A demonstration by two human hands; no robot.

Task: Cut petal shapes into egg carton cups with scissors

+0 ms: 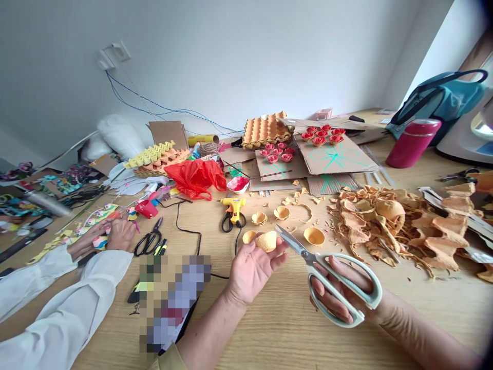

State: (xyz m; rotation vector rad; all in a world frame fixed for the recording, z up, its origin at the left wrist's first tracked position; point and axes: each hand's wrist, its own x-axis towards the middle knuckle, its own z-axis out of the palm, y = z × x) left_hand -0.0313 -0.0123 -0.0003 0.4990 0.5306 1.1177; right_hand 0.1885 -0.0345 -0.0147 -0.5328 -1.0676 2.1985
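Between the fingertips of my left hand is a small orange egg-carton cup, tipped on its side. My right hand has its fingers through the handles of a pair of scissors with pale grey-green grips. The blades are slightly parted, and their tips point at the cup's right side. Just beyond lie a loose cup, another small cup, and two petal-edged cups, one stacked and one to its right.
A yellow glue gun stands beyond my left hand. Carton scraps heap up at right. Red painted flowers sit on cardboard behind. Black-handled scissors lie left, near a co-worker's hands. A magenta bottle stands far right.
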